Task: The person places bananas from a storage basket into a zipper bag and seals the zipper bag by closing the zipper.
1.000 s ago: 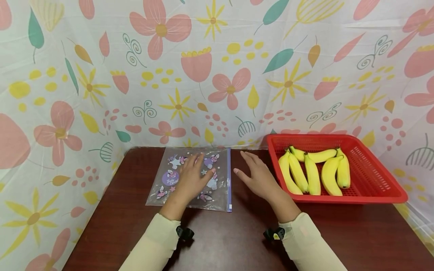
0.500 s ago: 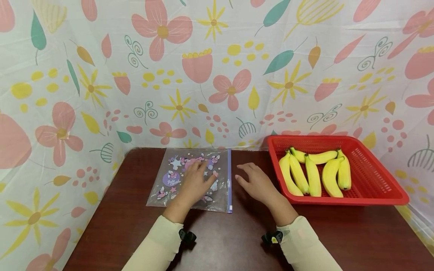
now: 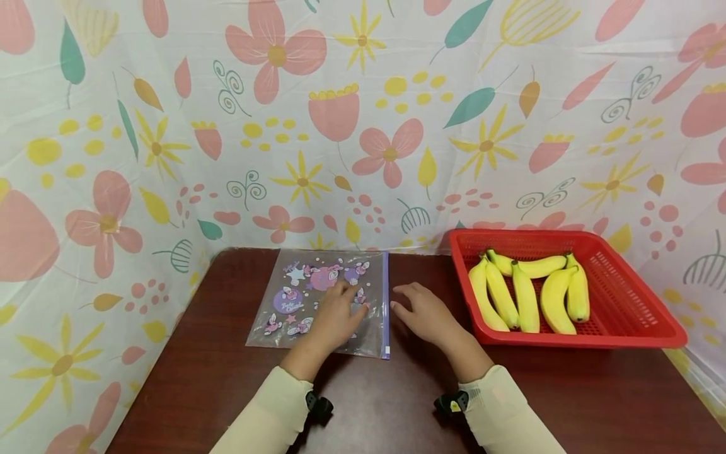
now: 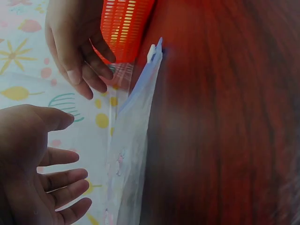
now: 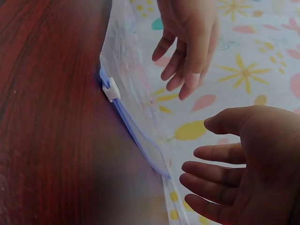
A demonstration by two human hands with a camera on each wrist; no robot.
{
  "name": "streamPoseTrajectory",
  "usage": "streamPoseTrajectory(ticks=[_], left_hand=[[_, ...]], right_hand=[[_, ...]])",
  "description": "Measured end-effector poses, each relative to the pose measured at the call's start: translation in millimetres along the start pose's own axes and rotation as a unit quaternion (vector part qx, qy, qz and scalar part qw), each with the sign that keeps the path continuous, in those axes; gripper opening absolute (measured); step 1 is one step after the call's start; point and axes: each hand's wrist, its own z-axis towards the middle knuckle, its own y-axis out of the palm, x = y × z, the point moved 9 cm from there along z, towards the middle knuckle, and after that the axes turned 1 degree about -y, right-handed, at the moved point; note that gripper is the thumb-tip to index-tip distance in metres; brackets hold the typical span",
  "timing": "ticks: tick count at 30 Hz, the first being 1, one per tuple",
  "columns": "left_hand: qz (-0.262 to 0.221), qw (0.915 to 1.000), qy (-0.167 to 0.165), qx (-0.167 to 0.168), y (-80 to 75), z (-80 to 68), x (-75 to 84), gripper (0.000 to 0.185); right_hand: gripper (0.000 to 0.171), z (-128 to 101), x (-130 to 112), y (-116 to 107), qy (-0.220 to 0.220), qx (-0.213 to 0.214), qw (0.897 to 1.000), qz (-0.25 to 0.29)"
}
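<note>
A clear zip bag (image 3: 289, 302) with purple and pink cartoon prints lies flat on the table. Along its right edge runs a purple zip strip (image 3: 386, 296), with a white slider (image 5: 111, 90) at the near corner. Over the right half of the bag hovers my left hand (image 3: 336, 315), fingers relaxed and holding nothing; the left wrist view shows space between it and the bag. Just right of the zip strip, my right hand (image 3: 426, 313) is held in the air with loosely bent fingers, also holding nothing. The palms roughly face each other.
To the right stands a red plastic basket (image 3: 635, 302) with several yellow bananas (image 3: 526, 296) in its left part. Behind the dark wooden table (image 3: 374, 403) hangs a white cloth (image 3: 391, 82) printed with flowers and leaves. Dark wrist cameras (image 3: 320, 408) sit at both cuffs.
Both hands have drawn back a little toward the person and slightly closer together. Their fingers are a bit more bent. The bag, basket and bananas stay in place.
</note>
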Motion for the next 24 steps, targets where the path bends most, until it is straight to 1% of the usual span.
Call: streamPoseTrajectory(ticks=[5,12,15,20,24], left_hand=[[0.01,0.9999,0.009,0.0,5.9,-2.1,1.3,0.05],[0.003,0.9998,0.021,-0.004,12.2,-4.8,3.0,0.043],[0.002,0.9997,0.019,-0.016,15.5,-5.4,2.4,0.044],[0.001,0.9992,0.005,-0.039,22.1,-6.4,-2.1,0.046],[0.004,0.999,0.008,-0.044,24.3,-7.0,-3.1,0.045]], right_hand=[[0.046,1,2,8,0.004,-0.004,1.0,0.012],[0.041,4,0,18,-0.016,-0.002,1.0,0.018],[0.041,5,0,23,-0.017,-0.005,1.0,0.02],[0.042,5,-1,28,-0.019,-0.007,1.0,0.012],[0.04,5,-2,32,-0.027,-0.007,1.0,0.012]])
